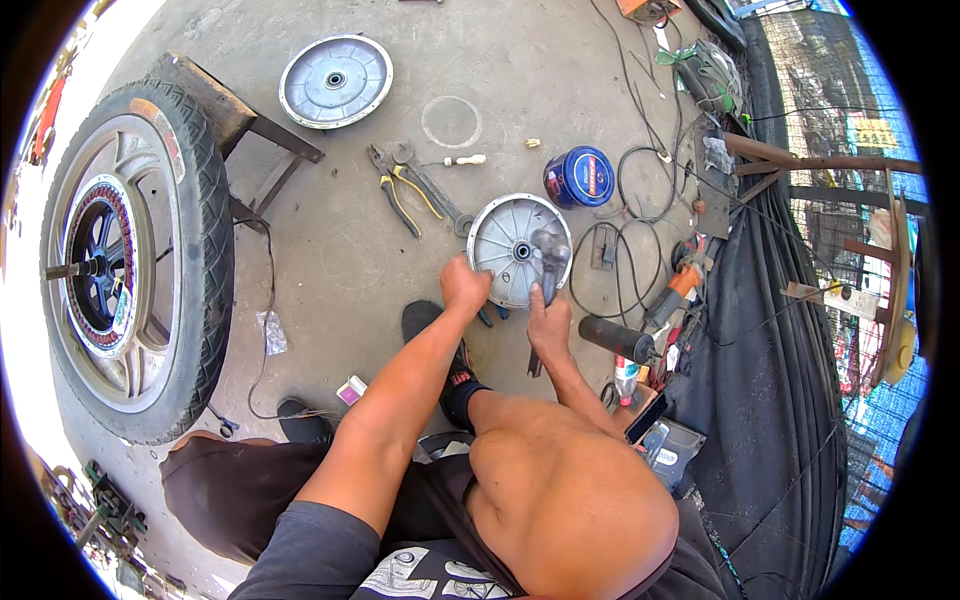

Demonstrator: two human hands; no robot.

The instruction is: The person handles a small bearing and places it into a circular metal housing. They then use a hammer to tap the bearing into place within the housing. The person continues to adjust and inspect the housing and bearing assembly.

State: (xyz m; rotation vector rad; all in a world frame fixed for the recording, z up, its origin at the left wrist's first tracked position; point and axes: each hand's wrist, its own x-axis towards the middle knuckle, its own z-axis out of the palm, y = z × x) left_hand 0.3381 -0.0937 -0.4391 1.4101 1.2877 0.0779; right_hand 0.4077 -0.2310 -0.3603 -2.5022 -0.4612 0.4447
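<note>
My left hand [466, 286] is closed on the left rim of a round grey metal hub cover [500, 235] with radial ribs and a bearing at its centre. My right hand [550, 322] grips the handle of a hammer [552, 262]. Its head, slightly blurred, is over the right part of the cover; whether it touches the metal I cannot tell. The handle's end sticks out below my right hand. Close to the cover's left edge lie a wrench [440, 190] and pliers [398, 200] with yellow-black handles.
A second hub cover [335, 82] lies at the far left. A motor wheel with tyre [210, 270] leans against a metal-legged bench [270, 140]. A blue tub [579, 178], cables [622, 165], an orange-black power tool [680, 285] and a screwdriver [465, 160] lie around.
</note>
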